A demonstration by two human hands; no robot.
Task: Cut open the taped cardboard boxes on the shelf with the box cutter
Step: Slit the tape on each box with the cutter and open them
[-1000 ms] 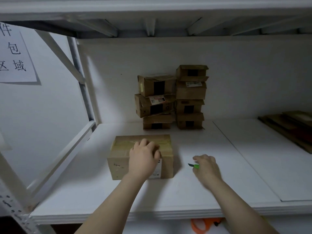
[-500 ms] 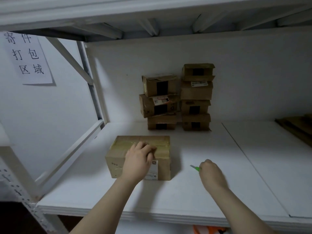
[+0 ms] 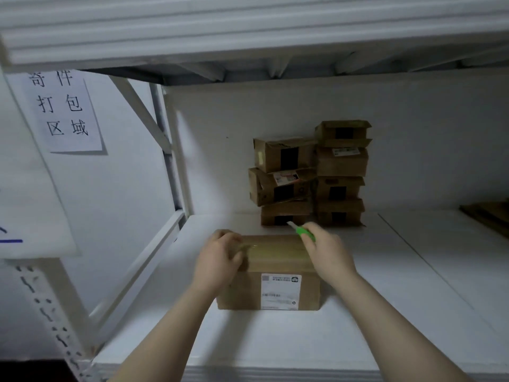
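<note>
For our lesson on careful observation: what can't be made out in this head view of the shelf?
All head view.
Print on the white label, front box: too small, blurred.
Most of the box cutter: inside the right hand.
Box top's left end: under the left hand.
Right-edge brown flat items: cut off by the frame.

Dim, cool light, brightest on the back wall (image 3: 209, 161); shadow pools under the upper shelf (image 3: 275, 74). Everything looks softly blurred, and straight lines bow near the edges.

Parcel storeroom: white metal shelving (image 3: 413, 285), stacked cardboard boxes (image 3: 311, 175), wall sign (image 3: 64, 111).
</note>
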